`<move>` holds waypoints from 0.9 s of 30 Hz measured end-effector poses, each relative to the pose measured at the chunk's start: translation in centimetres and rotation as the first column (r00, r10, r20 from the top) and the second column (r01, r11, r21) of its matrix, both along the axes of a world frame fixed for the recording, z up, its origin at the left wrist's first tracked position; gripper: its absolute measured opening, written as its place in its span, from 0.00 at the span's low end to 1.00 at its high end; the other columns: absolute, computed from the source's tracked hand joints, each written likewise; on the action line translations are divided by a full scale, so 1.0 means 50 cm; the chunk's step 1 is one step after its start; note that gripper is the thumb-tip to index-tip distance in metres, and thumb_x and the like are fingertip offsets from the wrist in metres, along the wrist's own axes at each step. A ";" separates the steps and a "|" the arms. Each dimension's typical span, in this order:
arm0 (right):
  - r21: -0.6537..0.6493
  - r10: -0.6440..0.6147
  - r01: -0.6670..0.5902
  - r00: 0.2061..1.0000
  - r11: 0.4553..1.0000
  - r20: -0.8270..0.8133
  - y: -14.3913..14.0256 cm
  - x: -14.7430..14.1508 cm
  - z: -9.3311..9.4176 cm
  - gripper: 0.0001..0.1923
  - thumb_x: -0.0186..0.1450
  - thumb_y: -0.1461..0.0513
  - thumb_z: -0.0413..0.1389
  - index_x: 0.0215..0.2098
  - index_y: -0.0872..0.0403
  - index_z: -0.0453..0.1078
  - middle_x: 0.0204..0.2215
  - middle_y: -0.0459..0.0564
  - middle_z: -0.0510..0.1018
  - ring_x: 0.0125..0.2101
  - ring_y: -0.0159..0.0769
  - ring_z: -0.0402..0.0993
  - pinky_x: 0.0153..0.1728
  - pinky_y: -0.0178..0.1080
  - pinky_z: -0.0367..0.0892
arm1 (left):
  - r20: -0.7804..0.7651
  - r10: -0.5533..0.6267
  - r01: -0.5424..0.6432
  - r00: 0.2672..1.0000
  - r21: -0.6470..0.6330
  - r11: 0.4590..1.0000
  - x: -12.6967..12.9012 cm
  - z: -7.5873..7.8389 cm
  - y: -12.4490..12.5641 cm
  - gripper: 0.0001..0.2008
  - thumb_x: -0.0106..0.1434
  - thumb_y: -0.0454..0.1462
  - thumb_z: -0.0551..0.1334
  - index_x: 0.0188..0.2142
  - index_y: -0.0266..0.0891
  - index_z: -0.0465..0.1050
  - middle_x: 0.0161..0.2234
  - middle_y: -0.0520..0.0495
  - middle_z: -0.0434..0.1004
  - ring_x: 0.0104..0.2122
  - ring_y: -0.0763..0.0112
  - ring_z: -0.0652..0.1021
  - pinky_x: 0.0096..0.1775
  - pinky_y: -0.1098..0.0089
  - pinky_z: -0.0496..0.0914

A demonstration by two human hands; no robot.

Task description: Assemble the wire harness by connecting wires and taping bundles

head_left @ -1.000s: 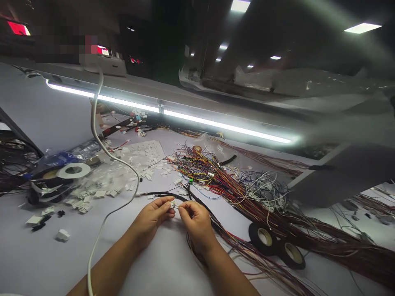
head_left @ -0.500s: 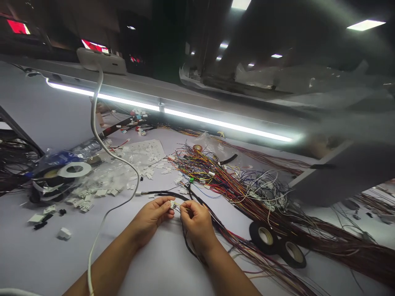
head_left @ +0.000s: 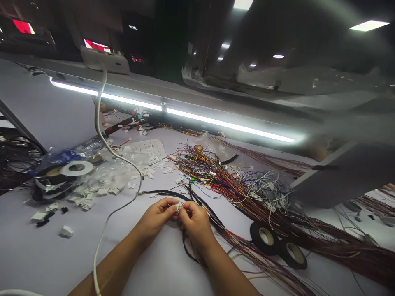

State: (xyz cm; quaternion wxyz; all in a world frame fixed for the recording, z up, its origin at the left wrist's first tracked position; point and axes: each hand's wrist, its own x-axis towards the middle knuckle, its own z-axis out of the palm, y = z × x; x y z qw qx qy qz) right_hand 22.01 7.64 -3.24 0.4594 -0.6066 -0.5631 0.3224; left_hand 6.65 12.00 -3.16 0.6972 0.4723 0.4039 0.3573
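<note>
Gripping a white connector (head_left: 178, 207), the left hand (head_left: 156, 216) seemingly steadies it as the right hand (head_left: 197, 222) pinches wires (head_left: 183, 203).

A pale bench (head_left: 154, 263) spreads across the lower view, with a grey-white upright panel (head_left: 61, 102) closing its left side and a grey slanted panel (head_left: 336, 176) standing at its right. Above it runs a long shelf (head_left: 222, 102), and beneath the shelf's edge a bright white strip light (head_left: 228, 126), in two lengths meeting at a small bracket, washes the worktop. Beyond, the room falls into near darkness, broken by rectangular ceiling lights (head_left: 369, 26) at upper right and glowing red-and-white screens (head_left: 97, 45) at upper left.
</note>
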 end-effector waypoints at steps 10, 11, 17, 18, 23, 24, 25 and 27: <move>-0.121 0.012 -0.054 0.945 0.991 -0.328 0.007 0.001 -0.009 0.11 0.61 0.55 0.57 0.29 0.55 0.69 0.21 0.46 0.77 0.20 0.33 0.74 0.24 0.33 0.67 | 0.024 0.028 -0.026 0.999 -0.066 0.998 -0.001 0.014 -0.001 0.15 0.55 0.42 0.69 0.41 0.39 0.76 0.34 0.49 0.79 0.33 0.70 0.77 0.42 0.67 0.70; -0.109 0.016 -0.055 0.944 0.993 -0.329 0.007 0.000 -0.012 0.11 0.61 0.55 0.57 0.29 0.55 0.69 0.21 0.47 0.77 0.21 0.34 0.75 0.24 0.33 0.67 | 0.025 0.025 -0.024 0.999 -0.066 0.998 0.000 0.016 -0.002 0.16 0.55 0.42 0.69 0.41 0.39 0.76 0.33 0.49 0.79 0.32 0.70 0.77 0.41 0.67 0.71; -0.071 -0.005 -0.024 0.924 0.997 -0.382 0.005 -0.010 -0.024 0.11 0.63 0.55 0.56 0.30 0.55 0.68 0.23 0.46 0.77 0.21 0.32 0.74 0.24 0.33 0.68 | 0.009 0.042 -0.042 0.999 -0.053 0.998 0.006 0.017 -0.005 0.16 0.54 0.43 0.70 0.41 0.38 0.75 0.31 0.49 0.80 0.30 0.69 0.77 0.39 0.67 0.71; -0.075 -0.007 -0.025 0.918 0.997 -0.396 0.004 -0.011 -0.023 0.11 0.63 0.55 0.55 0.31 0.55 0.68 0.23 0.46 0.77 0.21 0.32 0.74 0.24 0.33 0.68 | 0.011 0.048 -0.047 0.999 -0.058 0.997 0.007 0.017 -0.005 0.16 0.53 0.43 0.70 0.41 0.39 0.75 0.30 0.50 0.80 0.30 0.69 0.77 0.39 0.67 0.71; -0.045 0.006 -0.019 0.963 0.999 -0.269 0.002 -0.011 -0.017 0.10 0.64 0.56 0.54 0.31 0.55 0.69 0.23 0.47 0.77 0.22 0.32 0.73 0.23 0.32 0.66 | -0.005 0.049 -0.050 0.999 -0.038 0.998 0.013 0.017 -0.006 0.16 0.53 0.42 0.70 0.39 0.38 0.76 0.29 0.50 0.79 0.29 0.70 0.77 0.38 0.69 0.71; -0.036 0.004 -0.013 0.972 0.999 -0.236 0.001 -0.011 -0.017 0.10 0.64 0.56 0.55 0.31 0.54 0.69 0.23 0.46 0.77 0.22 0.32 0.72 0.23 0.32 0.65 | -0.019 0.055 -0.055 0.998 -0.028 0.998 0.014 0.016 -0.006 0.16 0.53 0.42 0.70 0.39 0.38 0.76 0.29 0.50 0.79 0.29 0.70 0.76 0.38 0.69 0.71; -0.032 0.004 -0.011 0.976 0.999 -0.220 0.001 -0.011 -0.017 0.10 0.64 0.55 0.55 0.30 0.54 0.69 0.23 0.46 0.77 0.22 0.32 0.72 0.23 0.32 0.65 | -0.030 0.063 -0.064 0.998 -0.021 0.998 0.015 0.015 -0.006 0.16 0.52 0.42 0.70 0.39 0.38 0.76 0.29 0.50 0.79 0.29 0.70 0.76 0.37 0.69 0.71; -0.033 0.015 -0.024 0.964 0.999 -0.264 0.001 -0.012 -0.017 0.12 0.64 0.54 0.55 0.31 0.54 0.70 0.23 0.47 0.76 0.23 0.33 0.72 0.24 0.32 0.66 | -0.019 0.080 -0.081 0.997 -0.030 0.996 0.014 0.012 -0.005 0.16 0.53 0.42 0.70 0.39 0.38 0.76 0.29 0.50 0.79 0.29 0.69 0.76 0.38 0.68 0.71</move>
